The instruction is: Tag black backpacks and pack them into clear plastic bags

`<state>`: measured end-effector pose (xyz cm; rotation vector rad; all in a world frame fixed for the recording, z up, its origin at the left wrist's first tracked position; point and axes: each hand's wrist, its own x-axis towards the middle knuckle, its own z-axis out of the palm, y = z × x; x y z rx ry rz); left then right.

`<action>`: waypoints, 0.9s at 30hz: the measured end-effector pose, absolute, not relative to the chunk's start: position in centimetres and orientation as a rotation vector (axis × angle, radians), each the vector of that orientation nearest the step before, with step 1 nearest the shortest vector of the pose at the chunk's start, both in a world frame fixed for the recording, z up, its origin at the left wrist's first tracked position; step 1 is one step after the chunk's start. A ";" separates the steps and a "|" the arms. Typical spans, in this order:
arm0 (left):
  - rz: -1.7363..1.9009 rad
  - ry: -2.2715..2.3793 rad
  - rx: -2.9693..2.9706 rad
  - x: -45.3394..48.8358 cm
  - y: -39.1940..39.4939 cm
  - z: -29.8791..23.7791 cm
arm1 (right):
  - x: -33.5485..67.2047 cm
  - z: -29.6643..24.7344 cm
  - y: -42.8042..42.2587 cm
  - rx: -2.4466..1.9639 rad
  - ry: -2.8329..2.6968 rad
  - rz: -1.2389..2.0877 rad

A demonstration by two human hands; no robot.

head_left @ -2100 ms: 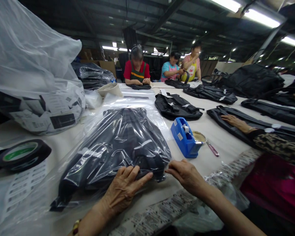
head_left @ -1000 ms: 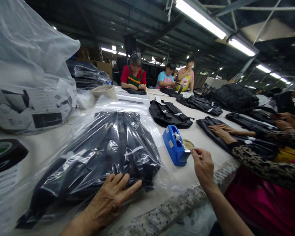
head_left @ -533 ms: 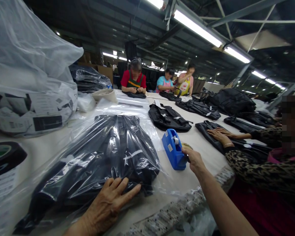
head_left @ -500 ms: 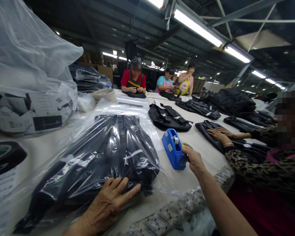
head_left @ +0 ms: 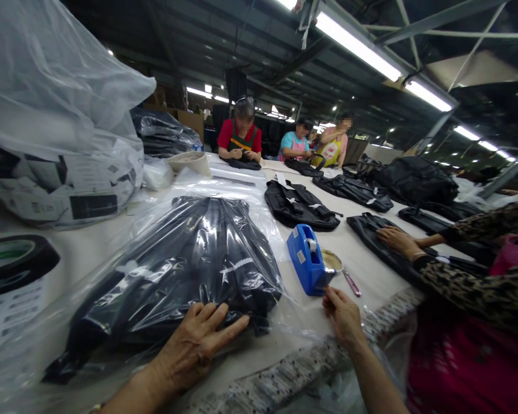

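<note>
The person's left hand lies flat, fingers spread, on the near end of a black garment sealed in a clear plastic bag, pressing it to the pale table. It grips nothing; the palm simply rests on the plastic. The bagged garment stretches away from the person across the middle of the table, its loose plastic mouth spilling toward the table's near edge.

The right hand is just in front of a blue tape dispenser, the thumb and forefinger pinched together close to the dispenser's cutter end. Whether a strip of tape is between them I cannot tell; it is too fine to make out. Beside the dispenser lie a small round tin and a pink-handled tool.

At the left edge sits a big roll of black tape with a green core label, and behind it a large plastic sack stuffed with printed packaging. On the right a co-worker in a patterned sleeve lays a hand on another black garment. More folded black garments lie further along the table, where three other people work at the far end.
</note>
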<state>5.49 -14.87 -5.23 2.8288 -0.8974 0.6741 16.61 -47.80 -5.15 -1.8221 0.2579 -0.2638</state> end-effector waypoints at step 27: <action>0.548 -0.854 2.832 5.3 -15.3 -4.0 | 11.5 4.9 -32.7 -3.112 -1.409 0.268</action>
